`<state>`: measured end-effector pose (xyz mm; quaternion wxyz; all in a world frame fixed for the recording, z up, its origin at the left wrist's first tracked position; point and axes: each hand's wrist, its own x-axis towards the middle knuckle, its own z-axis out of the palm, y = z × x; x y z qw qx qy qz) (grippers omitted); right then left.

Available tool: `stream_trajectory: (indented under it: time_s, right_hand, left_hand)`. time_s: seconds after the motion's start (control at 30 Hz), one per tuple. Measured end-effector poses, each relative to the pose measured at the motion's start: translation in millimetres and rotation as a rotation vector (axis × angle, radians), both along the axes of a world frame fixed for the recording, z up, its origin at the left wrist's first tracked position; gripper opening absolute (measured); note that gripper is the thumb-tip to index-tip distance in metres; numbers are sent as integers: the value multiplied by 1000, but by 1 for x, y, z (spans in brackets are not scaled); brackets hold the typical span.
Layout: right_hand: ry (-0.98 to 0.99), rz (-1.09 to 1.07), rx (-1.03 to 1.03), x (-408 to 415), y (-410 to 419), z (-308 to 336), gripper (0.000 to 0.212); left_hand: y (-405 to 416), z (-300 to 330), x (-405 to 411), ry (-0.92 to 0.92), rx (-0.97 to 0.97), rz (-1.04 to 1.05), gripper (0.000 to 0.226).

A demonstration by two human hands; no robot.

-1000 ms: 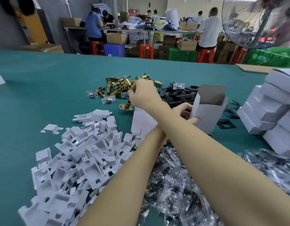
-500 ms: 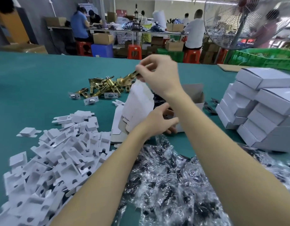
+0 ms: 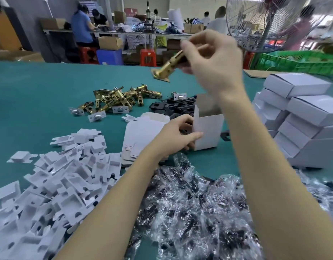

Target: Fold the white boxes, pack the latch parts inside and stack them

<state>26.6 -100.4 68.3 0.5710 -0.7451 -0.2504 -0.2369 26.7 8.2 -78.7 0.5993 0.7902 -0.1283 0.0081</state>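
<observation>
The step in hand looks like packing: a box (image 3: 207, 128) stands upright on the green table (image 3: 40, 94), its top open, and the left hand (image 3: 176, 136) grips its near corner, thumb laid along the front face and fingers curled behind, steadying it. The right hand (image 3: 212, 59) is raised well above the table and pinches a brass latch (image 3: 170, 65) between thumb and fingertips; the latch tilts, its flat plate end hanging lowest and to the left, up and left of the box mouth. More latches (image 3: 117, 99) lie heaped further back, black plates (image 3: 169, 106) just behind the box, flat blanks (image 3: 141, 134) under the left wrist, white inserts (image 3: 55, 177) at near left, and bagged parts (image 3: 190, 203) in front. Closed boxes (image 3: 296, 117) are stacked at right. The next move, I judge, calls for bringing the latch across over the opening and turning it end-down so it drops in cleanly, while the left hand keeps the light carton from tipping.
</observation>
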Motion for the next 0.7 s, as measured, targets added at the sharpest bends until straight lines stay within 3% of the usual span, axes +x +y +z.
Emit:
stream_trajectory:
  time_s: [0.3,0.7]
  right_hand:
    - [122,-203,-208,-12,-81,-1,11]
    - [79,-284,-564,-4,-52,-26,13]
  left_hand:
    - [8,-2,2,-19,48,19,19]
    - [8,-3,3,-9,13,10,20]
